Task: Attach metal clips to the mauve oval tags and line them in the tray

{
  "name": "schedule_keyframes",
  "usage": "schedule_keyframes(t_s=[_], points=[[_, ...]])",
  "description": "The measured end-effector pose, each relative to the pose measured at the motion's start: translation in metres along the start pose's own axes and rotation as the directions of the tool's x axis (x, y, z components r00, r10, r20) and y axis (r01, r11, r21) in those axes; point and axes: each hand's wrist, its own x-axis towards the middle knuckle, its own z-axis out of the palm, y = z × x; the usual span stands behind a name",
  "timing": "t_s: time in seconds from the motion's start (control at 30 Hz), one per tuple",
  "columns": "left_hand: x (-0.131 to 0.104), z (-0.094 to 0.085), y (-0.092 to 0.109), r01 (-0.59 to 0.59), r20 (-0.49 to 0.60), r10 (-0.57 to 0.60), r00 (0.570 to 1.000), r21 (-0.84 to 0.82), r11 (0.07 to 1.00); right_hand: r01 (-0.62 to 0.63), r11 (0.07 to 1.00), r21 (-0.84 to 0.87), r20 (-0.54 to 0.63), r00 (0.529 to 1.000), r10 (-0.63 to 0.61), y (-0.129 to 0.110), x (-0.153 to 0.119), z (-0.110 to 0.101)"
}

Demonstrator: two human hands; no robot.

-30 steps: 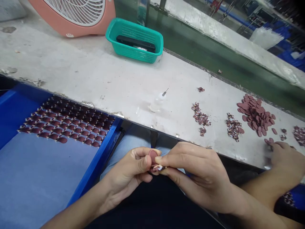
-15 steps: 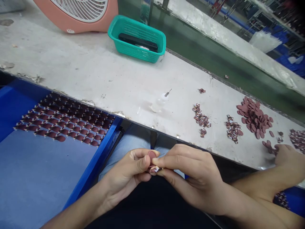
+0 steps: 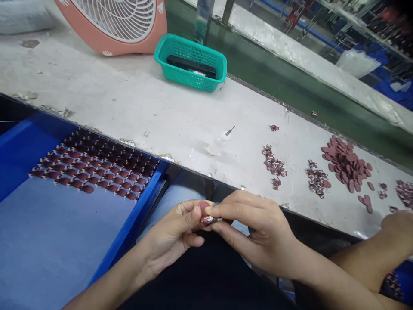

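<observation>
A small painted figurine part with a maroon oval piece is held between my hands, over my lap. My left hand pinches it from the left with thumb and forefinger, the other fingers curled beneath. From the right, the thumb and forefinger of my right hand grip the same part, which they partly cover. Just beyond my hands, on the bench, stands a translucent needle-tipped bottle. Right of it lie small painted parts, a second cluster and a heap of maroon ovals.
At left, a blue tray carries rows of maroon pieces. A teal basket with a black object stands beside a pink fan at the back. A co-worker's hand reaches in from the right.
The view has shifted slightly, so the bench things sit lower. Both hands keep hold of the figurine part, with a small change of finger position. The co-worker's hand has drawn away from the loose ovals.
</observation>
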Motion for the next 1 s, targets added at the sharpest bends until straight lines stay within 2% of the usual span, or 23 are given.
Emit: schedule_keyframes(t_s=[0.23, 0.43, 0.83, 1.0], points=[[0.001, -0.007, 0.002, 0.038, -0.044, -0.046, 0.998, -0.163, 0.986, -0.023, 1.0, 0.002, -0.103, 0.994, 0.023, 0.005, 0.0, -0.001], [0.002, -0.014, 0.001, 0.058, 0.029, -0.052, 0.998, -0.256, 0.965, -0.069, 0.997, 0.041, -0.114, 0.991, 0.073, 0.012, 0.003, 0.01], [-0.003, -0.017, 0.0, -0.021, 0.002, 0.022, 1.0, -0.236, 0.972, -0.092, 0.989, 0.117, -0.09, 0.991, 0.102, 0.013, 0.008, 0.019], [-0.004, -0.019, 0.002, -0.057, 0.034, 0.064, 0.997, -0.182, 0.982, -0.083, 0.986, 0.146, -0.081, 0.992, 0.095, 0.014, 0.014, 0.022]])
